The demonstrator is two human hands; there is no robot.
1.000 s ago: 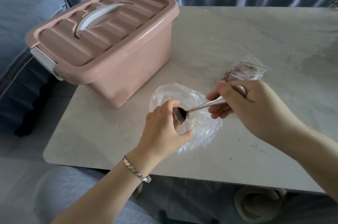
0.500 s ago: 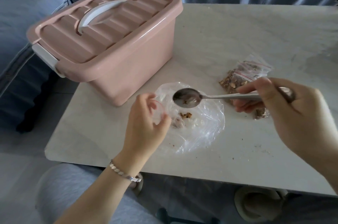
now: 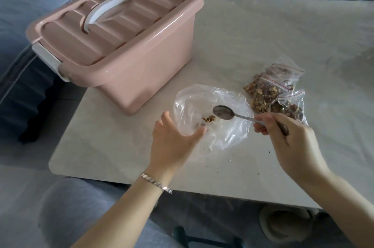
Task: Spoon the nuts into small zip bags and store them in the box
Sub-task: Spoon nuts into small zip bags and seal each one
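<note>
Looks mostly done: filled zip bags (image 3: 277, 89) lie right of the big bag (image 3: 228, 134), with few nuts (image 3: 209, 119) left inside. The right hand (image 3: 291, 142) pinches the spoon (image 3: 238, 116). The left hand (image 3: 174, 140) curves at the bag's near edge, grip unclear. The box (image 3: 125, 61) is far left, lid on, nothing stored yet.

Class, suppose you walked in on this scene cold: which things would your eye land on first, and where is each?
The big pink box, lid on, fills the far left corner of the table. In the middle, the right hand holds a metal spoon over a crumpled clear bag with a few nut bits inside. Just right of it lie small zip bags packed with nuts.
</note>
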